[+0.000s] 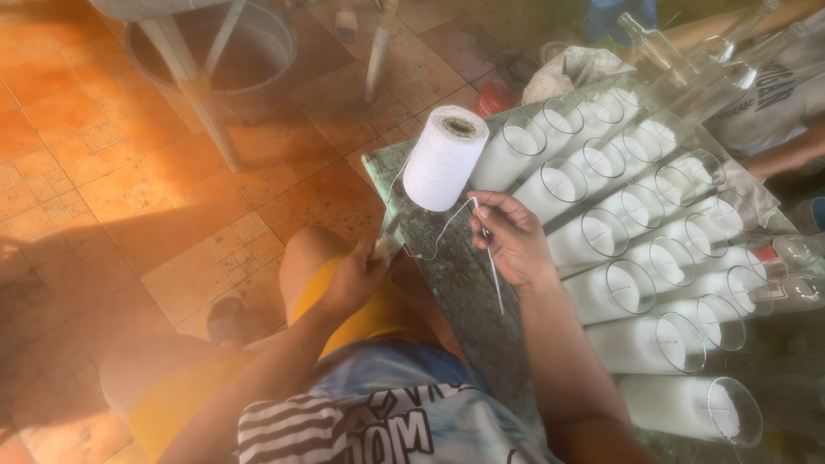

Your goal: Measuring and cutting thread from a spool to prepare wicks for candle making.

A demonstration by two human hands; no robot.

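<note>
Near the middle of the frame, the right hand [513, 239] pinches a thin white wick [495, 277] between fingers and thumb, its grip narrow and closed on the strand, which hangs toward the lower edge. Just above it stands a white spool of string [444, 158], upright on the worn green counter [460, 283]. The left hand [354, 279], lower and left of centre, closes around a small tool at the counter's edge; what the tool is cannot be told. Right of the hands, rows of glass jars filled with white wax [636, 258] lie packed side by side. Tiled floor [112, 172] fills the left.
</note>
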